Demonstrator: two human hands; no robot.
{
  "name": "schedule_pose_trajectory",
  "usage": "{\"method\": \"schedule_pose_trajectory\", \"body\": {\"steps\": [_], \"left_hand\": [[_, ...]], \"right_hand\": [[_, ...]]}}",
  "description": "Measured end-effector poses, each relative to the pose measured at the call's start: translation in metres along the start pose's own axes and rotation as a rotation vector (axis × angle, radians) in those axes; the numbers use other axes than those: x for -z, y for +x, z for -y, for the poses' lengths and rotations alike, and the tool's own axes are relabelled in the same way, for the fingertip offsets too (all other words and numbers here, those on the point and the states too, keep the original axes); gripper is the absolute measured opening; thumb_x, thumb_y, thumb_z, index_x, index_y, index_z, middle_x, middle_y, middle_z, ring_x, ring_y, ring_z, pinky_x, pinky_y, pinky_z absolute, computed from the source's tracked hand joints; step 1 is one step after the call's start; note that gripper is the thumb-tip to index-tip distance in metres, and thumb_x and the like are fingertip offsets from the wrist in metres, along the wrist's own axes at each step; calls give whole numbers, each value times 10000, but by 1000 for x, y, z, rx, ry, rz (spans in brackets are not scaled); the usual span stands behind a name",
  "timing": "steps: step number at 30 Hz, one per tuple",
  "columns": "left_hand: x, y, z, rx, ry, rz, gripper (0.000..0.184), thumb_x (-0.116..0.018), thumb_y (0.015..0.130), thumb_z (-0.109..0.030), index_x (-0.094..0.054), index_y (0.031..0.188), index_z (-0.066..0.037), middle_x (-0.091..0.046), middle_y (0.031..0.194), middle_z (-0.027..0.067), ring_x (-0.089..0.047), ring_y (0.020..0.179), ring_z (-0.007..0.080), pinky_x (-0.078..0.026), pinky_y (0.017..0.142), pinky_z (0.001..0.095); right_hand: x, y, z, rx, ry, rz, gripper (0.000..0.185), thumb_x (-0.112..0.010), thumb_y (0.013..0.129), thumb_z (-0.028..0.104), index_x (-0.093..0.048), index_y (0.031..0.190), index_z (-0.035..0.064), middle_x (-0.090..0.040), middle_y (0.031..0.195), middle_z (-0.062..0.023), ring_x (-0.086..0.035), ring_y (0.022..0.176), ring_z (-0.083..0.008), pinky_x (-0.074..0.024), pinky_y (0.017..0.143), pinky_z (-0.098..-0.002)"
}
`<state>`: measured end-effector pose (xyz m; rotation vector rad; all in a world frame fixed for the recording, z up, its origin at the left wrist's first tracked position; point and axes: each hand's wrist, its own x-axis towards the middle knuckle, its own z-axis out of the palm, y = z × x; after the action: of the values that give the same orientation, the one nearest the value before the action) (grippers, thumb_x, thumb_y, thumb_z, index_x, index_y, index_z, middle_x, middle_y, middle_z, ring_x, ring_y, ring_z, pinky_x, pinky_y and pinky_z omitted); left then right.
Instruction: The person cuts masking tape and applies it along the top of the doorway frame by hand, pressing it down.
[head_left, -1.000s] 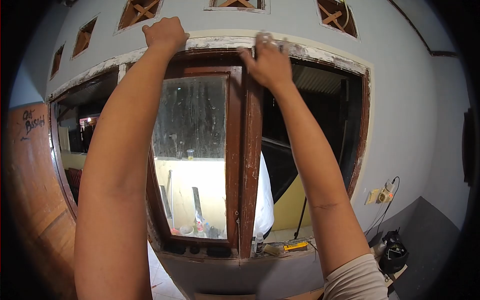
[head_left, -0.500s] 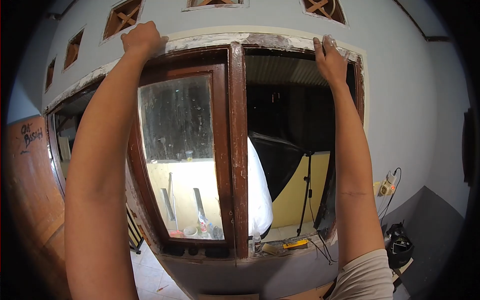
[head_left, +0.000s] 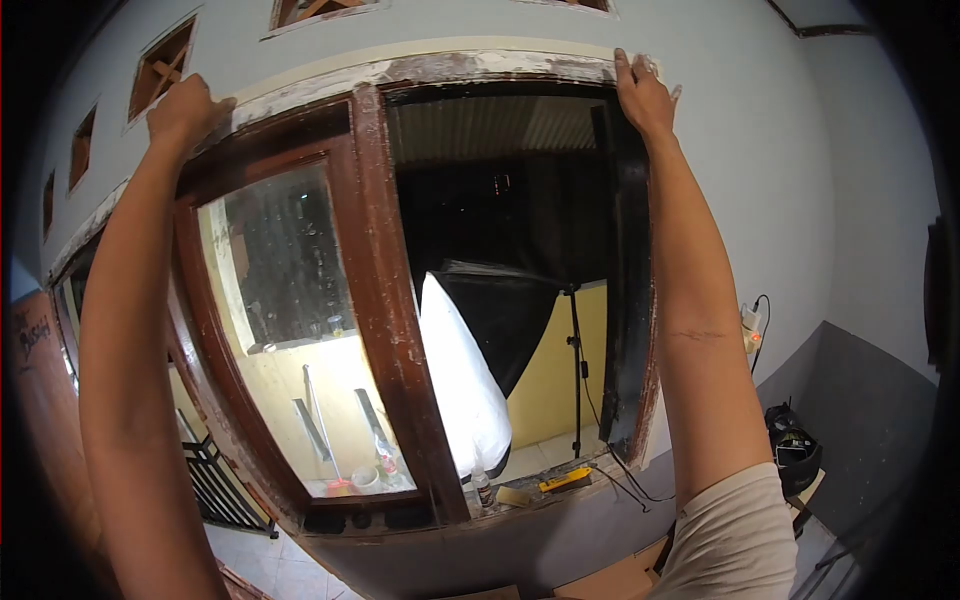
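The cream strip [head_left: 440, 45] runs along the wall just above the window frame's scraped top rail [head_left: 480, 66]. At the rail's left part, my left hand [head_left: 187, 112] has curled fingers and its thumb against the edge; what they hold, if anything, is hidden. My right hand [head_left: 645, 92] touches the frame's upper right corner beside the strip's end, its fingers partly spread and nothing visibly held. Between my arms stand a brown post [head_left: 385, 220] and a glazed sash [head_left: 345, 260].
On the sill lie a yellow cutter [head_left: 565, 480], a small block [head_left: 513, 496] and a little bottle [head_left: 483, 488]. A black stand [head_left: 576, 370] and white softbox [head_left: 462, 380] are beyond the opening. A plugged-in adapter [head_left: 750, 330] hangs at the right wall.
The view has turned to the right. My right hand has moved along the top rail from near the post to the right corner. My left hand stays at the rail's left part, fingers curled.
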<state>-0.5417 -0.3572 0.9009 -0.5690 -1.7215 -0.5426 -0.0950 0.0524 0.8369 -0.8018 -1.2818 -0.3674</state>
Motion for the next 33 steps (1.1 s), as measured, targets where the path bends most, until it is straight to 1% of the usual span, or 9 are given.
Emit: {"method": "schedule_pose_trajectory", "body": {"steps": [5,11,15,19,21,24,26,29,33], "left_hand": [[-4,6,3,-14,9,-10,591,-762,871,-501,-665,1221,-36,-731,1180,159,-697,1119,333,-539,914,490],[-7,6,0,-58,7,-67,549,-782,856,-498,-712,1126,-25,-745,1101,188,-720,1054,337,-554,902,482],[1,6,0,-42,31,14,495,-784,835,-487,-751,1006,-23,-756,1022,197,-737,985,351,-573,870,474],[2,1,3,-56,62,12,620,-755,828,-600,-744,1029,-14,-746,1117,197,-712,1077,365,-563,923,462],[9,-4,-8,-10,82,50,647,-759,826,-625,-749,1189,-90,-756,1131,147,-717,1088,305,-555,936,441],[22,-20,-19,72,81,69,555,-757,868,-516,-746,1146,-36,-730,1194,204,-694,1136,360,-518,1002,489],[26,-20,-20,77,93,66,591,-773,855,-525,-741,1147,-13,-720,1206,226,-686,1151,375,-536,988,463],[17,-16,-8,-13,56,7,631,-794,830,-545,-745,1117,15,-725,1174,249,-701,1117,385,-559,953,451],[5,-15,3,-46,-67,-79,515,-792,813,-480,-767,1099,-53,-749,1150,191,-726,1075,338,-573,909,430]], "right_hand": [[10,12,-25,-16,-34,-11,953,-226,999,745,-410,1544,-15,-396,1622,-171,-299,1544,-311,-26,1253,-623],[33,20,-53,21,-43,197,852,-221,1012,726,-412,1578,119,-420,1611,-161,-310,1538,-323,-13,1241,-653],[-1,38,-95,365,32,106,719,-295,1048,649,-447,1570,179,-431,1618,-94,-263,1562,-299,24,1201,-711],[12,38,-4,721,174,-99,564,-583,1027,451,-532,1511,167,-511,1550,-153,-400,1498,-308,-51,1252,-601],[34,29,57,869,299,-114,472,-702,979,314,-633,1393,98,-695,1318,-159,-621,1294,-307,-301,1219,-458],[20,17,135,867,511,-128,476,-665,999,251,-583,1423,51,-662,1353,-178,-598,1319,-306,-400,1160,-450],[53,2,191,984,475,231,373,-674,994,292,-649,1243,16,-687,1185,-181,-628,1117,-268,-476,1010,-442],[18,-88,295,964,894,-42,257,-742,947,251,-709,909,-1,-690,804,-171,-612,745,-185,-505,747,-375],[-42,-131,375,937,468,-112,456,-668,971,284,-588,1365,69,-645,1312,-212,-595,1252,-321,-417,1106,-443]]}}
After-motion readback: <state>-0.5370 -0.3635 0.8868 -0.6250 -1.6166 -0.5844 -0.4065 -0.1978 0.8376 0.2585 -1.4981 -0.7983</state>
